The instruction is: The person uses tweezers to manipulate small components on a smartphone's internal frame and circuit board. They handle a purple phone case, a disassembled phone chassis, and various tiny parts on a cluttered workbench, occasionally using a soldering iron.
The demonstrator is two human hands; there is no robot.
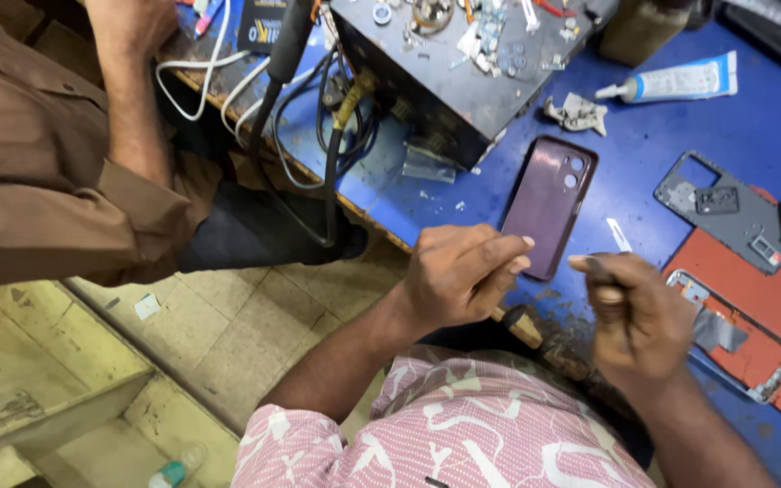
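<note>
Blue and scuffed, the workbench (752,117) runs off to the right, its near edge chipped above pale floor tiles. Closest in, the person's left hand (458,271) is curled into a loose fist, fingers pinched together near its thumb; what they grip is too small to tell. A wooden-handled tool (522,325) pokes out beneath that fist, its long axis slanting down to the right. The right hand (635,316) is bunched likewise, its fingertips closed on something thin and dark.

Just beyond both hands lies a plum-coloured phone back cover (549,206), smooth and rounded, its long axis leaning up to the right, camera holes at the far end. Right of it rest a metal phone frame (743,339) on a red mat (734,271) and a grey inner plate (720,210). Farther off sit a white glue tube (675,83) and a dark metal box (458,77). Another person's brown sleeve (38,163) fills the left.
</note>
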